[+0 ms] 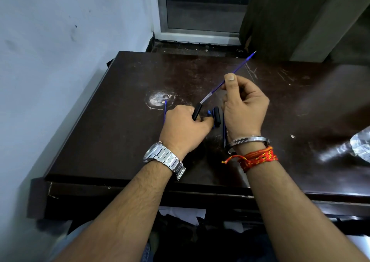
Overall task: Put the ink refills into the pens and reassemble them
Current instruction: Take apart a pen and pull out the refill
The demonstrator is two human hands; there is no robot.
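Near the middle of the dark table (112, 141), both hands are at work on pen parts. The right hand (243, 109) pinches a blue refill (232, 75) between thumb and fingers, lifted off the table and slanting up toward the far right corner, its tip in the air. The refill's lower, pale end reaches down to a short black pen barrel (196, 111), which the left hand (181, 128) grips in closed fingers; whether the refill is already inside the barrel cannot be told. A second blue refill (165, 111) lies on the table just beyond the left hand, partly hidden by it, next to a pale worn patch (158, 100). Between the two hands rest more black pen pieces (217, 115), and another black pen body (225, 133) lies under the right wrist. A crumpled clear bottle (358, 145) sits at the table's right edge.
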